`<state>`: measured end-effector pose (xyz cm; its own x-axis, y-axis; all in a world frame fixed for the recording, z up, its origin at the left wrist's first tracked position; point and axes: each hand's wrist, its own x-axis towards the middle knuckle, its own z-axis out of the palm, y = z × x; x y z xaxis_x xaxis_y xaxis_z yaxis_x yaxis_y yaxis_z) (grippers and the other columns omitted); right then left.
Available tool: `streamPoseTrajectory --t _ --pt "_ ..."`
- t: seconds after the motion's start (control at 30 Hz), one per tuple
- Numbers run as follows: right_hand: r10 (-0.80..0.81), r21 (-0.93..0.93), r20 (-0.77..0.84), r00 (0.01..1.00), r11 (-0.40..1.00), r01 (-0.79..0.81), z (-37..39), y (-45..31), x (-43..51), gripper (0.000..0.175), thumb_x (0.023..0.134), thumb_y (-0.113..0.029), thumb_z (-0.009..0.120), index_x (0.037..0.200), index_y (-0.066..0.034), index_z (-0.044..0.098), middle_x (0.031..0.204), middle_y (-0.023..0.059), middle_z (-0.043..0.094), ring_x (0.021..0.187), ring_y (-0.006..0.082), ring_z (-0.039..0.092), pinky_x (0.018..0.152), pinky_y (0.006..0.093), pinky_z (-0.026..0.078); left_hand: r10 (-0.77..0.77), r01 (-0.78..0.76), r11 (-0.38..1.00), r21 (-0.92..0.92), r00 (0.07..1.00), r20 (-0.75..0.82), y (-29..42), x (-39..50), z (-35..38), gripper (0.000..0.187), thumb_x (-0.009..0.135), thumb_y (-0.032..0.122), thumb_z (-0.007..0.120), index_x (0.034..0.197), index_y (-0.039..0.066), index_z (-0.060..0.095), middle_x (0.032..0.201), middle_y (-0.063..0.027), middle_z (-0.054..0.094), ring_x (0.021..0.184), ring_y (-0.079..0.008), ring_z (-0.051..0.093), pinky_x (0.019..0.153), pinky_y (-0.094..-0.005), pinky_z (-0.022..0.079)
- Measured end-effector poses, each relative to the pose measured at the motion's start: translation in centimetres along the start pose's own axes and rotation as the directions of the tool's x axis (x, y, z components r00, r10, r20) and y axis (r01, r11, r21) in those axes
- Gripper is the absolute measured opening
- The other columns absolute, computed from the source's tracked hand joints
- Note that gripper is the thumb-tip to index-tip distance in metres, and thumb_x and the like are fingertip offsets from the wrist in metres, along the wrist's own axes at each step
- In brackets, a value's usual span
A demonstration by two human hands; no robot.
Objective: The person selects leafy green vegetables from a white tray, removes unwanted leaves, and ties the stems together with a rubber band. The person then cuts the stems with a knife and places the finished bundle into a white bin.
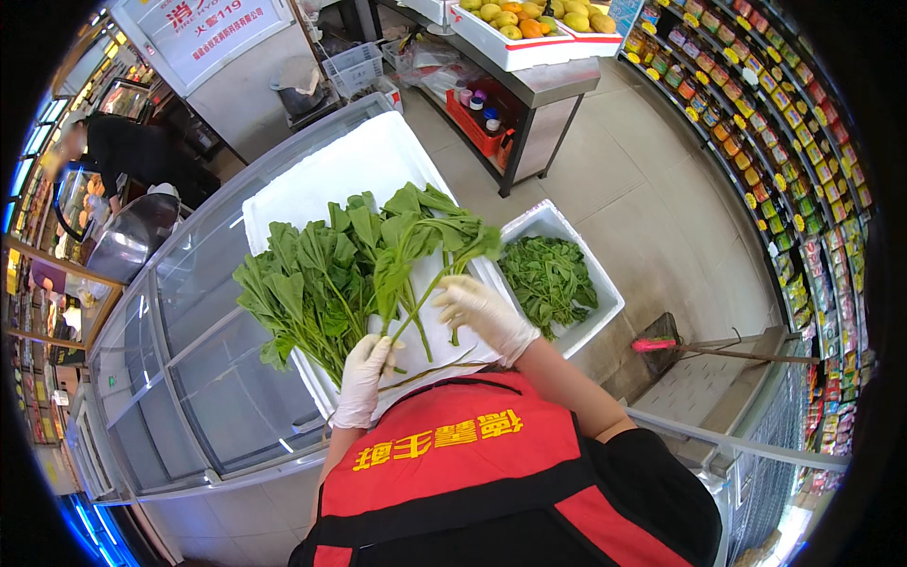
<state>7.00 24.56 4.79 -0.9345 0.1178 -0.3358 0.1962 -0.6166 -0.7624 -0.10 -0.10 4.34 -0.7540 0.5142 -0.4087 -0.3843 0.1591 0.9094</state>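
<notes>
In a thin whitish glove, my left hand (366, 379) pinches the lower stems of a few long leafy green stalks (397, 273). Their leaves lean away to the right. My right hand (485, 315), gloved too, is beside these stalks with its fingers apart and slightly curled; whether the fingertips touch a stem is unclear. A large heap of leafy greens (305, 283) lies left of the held stalks. Beneath it is a white foam lid or board (340, 163). To the right, a white foam box (599, 322) contains loose picked greens (549, 280).
The foam board rests on a glass-topped chest freezer (227, 383). Fruit trays (528, 46) stand on a metal counter ahead, above a red crate (475, 124). A long-handled dustpan (655, 344) is at right, before packed shelves (751, 142). Another person (142, 152) bends at far left.
</notes>
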Motion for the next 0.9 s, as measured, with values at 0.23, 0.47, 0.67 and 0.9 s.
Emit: streamPoseTrajectory --t 0.23,0.47,0.67,0.9 --pt "-0.023 -0.118 0.191 0.981 0.992 0.046 3.0 1.3 -1.5 0.024 0.099 -0.028 0.064 0.106 -0.0058 0.061 0.104 0.0057 0.069 0.091 0.0102 0.064 0.079 0.0243 0.051 -0.041 0.04 0.982 -0.187 0.999 -0.004 -1.0 1.1 1.9 0.028 0.101 0.029 0.058 0.099 0.003 0.066 0.079 -0.0009 0.062 0.065 -0.0091 0.055 0.06 -0.0234 0.045" --pt "-0.049 -0.426 0.202 0.978 0.895 0.132 3.3 2.7 -5.6 0.011 0.095 -0.009 0.066 0.098 0.0018 0.066 0.109 0.0123 0.071 0.105 0.0154 0.066 0.092 0.0292 0.053 -0.149 0.157 0.94 -0.304 0.988 0.051 -2.8 1.0 2.2 0.033 0.104 0.034 0.051 0.098 0.005 0.065 0.087 -0.0056 0.069 0.064 -0.0102 0.057 0.061 -0.0256 0.048" --pt "-0.222 -0.585 0.357 0.908 0.705 0.402 3.5 1.9 -6.7 0.007 0.092 -0.009 0.069 0.092 -0.0014 0.069 0.104 0.0106 0.074 0.099 0.0136 0.069 0.085 0.0286 0.055 -0.199 0.217 0.941 -0.259 0.975 0.095 -3.5 1.9 2.4 0.037 0.104 0.037 0.05 0.094 0.005 0.065 0.073 -0.0009 0.057 0.059 -0.0118 0.054 0.06 -0.0287 0.053" --pt "-0.396 -0.643 0.224 0.89 0.627 0.441 2.7 -2.5 -9.3 0.005 0.091 -0.008 0.069 0.092 -0.0024 0.069 0.099 0.0071 0.073 0.09 0.0118 0.068 0.081 0.0281 0.055 -0.151 0.176 0.935 -0.309 0.983 0.104 -3.9 2.9 1.1 0.042 0.105 0.039 0.048 0.091 0.004 0.067 0.073 -0.0012 0.053 0.064 -0.0148 0.055 0.065 -0.0319 0.053"
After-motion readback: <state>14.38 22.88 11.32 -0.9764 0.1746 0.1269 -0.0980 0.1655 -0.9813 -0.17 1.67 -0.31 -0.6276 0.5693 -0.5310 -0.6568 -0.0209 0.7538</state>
